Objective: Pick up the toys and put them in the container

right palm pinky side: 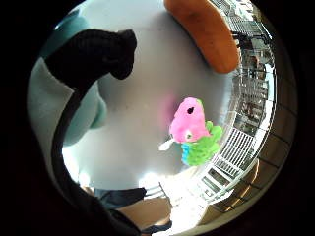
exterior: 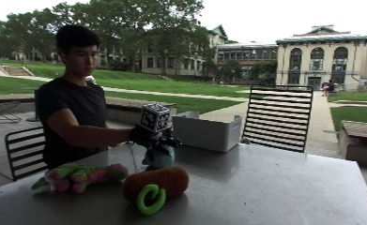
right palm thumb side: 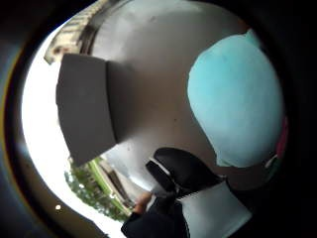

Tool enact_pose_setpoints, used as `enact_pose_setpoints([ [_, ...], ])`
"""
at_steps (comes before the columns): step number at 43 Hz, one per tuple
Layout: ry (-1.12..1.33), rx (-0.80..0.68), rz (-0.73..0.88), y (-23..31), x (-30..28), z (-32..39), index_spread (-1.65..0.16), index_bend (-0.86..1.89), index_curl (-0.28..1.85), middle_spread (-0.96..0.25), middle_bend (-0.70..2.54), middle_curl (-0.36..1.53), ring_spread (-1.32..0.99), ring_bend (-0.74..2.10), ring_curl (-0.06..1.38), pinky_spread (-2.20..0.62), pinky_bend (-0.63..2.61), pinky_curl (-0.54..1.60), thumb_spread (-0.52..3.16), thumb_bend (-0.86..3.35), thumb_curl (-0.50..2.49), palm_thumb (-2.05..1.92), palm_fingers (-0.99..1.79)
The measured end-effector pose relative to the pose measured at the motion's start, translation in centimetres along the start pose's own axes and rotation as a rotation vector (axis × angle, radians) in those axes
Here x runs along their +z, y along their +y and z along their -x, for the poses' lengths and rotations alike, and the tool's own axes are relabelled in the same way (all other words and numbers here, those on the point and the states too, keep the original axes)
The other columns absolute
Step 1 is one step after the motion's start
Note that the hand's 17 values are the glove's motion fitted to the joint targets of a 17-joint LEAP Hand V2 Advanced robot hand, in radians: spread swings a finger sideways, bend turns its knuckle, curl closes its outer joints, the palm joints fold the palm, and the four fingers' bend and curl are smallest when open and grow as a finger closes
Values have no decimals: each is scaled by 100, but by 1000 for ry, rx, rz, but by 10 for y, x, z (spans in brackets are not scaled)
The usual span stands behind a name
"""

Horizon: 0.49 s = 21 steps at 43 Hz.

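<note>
In the outside view my gloved right hand (exterior: 153,136) grips a light blue soft toy (exterior: 160,157) from above, at the table's left middle; whether the toy touches the table I cannot tell. The palm views show this blue toy (right palm thumb side: 235,99) (right palm pinky side: 81,115) close to the palm, with a gloved finger (right palm pinky side: 101,54) curled beside it. The grey box-shaped container (exterior: 207,133) (right palm thumb side: 89,106) stands just beyond the hand. An orange plush toy (exterior: 164,180) (right palm pinky side: 206,29) lies nearer the front with a green ring (exterior: 149,199) against it. A pink and green plush toy (exterior: 80,176) (right palm pinky side: 194,130) lies at the front left.
The grey table (exterior: 283,187) stretches bare to the right. A black slatted chair (exterior: 277,117) stands behind the table's far side, and another chair (exterior: 24,145) is behind the person. The person's bare arm stays out of sight.
</note>
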<state>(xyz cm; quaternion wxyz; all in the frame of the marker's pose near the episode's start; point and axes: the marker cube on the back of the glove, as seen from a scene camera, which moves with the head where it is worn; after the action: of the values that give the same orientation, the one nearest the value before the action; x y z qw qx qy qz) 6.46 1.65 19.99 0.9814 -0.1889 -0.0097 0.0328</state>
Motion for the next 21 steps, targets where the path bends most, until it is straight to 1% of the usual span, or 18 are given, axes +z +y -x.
enact_pose_setpoints([
  [1, 8, 5, 12, -1, 3, 0, -32, 11, 15, -5, 15, 23, -1, 22, 13, 9, 103, 35, 98, -2, 19, 0, -5],
  [3, 30, 19, 36, -2, 10, 0, -32, 11, 15, -3, 2, 19, 0, 24, 14, 5, 123, 40, 104, 7, 22, 15, -7],
  [6, 59, 33, 63, -2, 19, -1, -32, 12, 16, -1, -4, 15, 1, 31, 16, -4, 143, 45, 108, 15, 26, 30, -7],
  [7, 64, 34, 69, -2, 20, -2, -33, 10, 15, -1, -5, 13, 1, 36, 17, -8, 152, 47, 110, 17, 26, 34, -4],
  [8, 69, 35, 76, -3, 21, -2, -32, 5, 14, 0, -9, 11, 0, 48, 21, -17, 164, 50, 112, 22, 28, 41, 4],
  [9, 75, 35, 84, -3, 22, -4, -33, 10, 15, 0, -4, 11, 1, 44, 19, -15, 163, 48, 112, 19, 27, 39, -4],
  [10, 82, 34, 94, -4, 23, -5, -32, 7, 14, 0, -7, 9, 0, 55, 23, -23, 172, 51, 113, 23, 29, 45, 3],
  [14, 101, 36, 126, -4, 29, -6, -33, 10, 14, 1, -8, 4, -2, 87, 31, -34, 182, 51, 117, 32, 32, 59, 7],
  [15, 101, 35, 128, -4, 31, -6, -33, 10, 14, 2, -10, 2, -6, 102, 36, -37, 180, 51, 119, 36, 34, 66, 13],
  [16, 101, 34, 128, -4, 31, -7, -33, 11, 14, 2, -9, 0, -9, 110, 37, -39, 180, 50, 119, 37, 35, 68, 14],
  [17, 100, 32, 125, -4, 31, -8, -33, 12, 14, 2, -5, 1, -6, 102, 35, -39, 184, 51, 119, 35, 34, 65, 5],
  [18, 98, 31, 119, -4, 31, -9, -33, 14, 16, 3, -7, 0, -10, 117, 42, -42, 181, 51, 121, 39, 37, 72, 12],
  [20, 96, 34, 101, -5, 29, -10, -34, 23, 18, 4, -4, -2, -18, 129, 43, -45, 175, 48, 124, 47, 41, 82, 26],
  [21, 94, 38, 87, -5, 28, -10, -34, 23, 18, 4, -4, -2, -20, 131, 43, -46, 175, 47, 124, 48, 41, 84, 26],
])
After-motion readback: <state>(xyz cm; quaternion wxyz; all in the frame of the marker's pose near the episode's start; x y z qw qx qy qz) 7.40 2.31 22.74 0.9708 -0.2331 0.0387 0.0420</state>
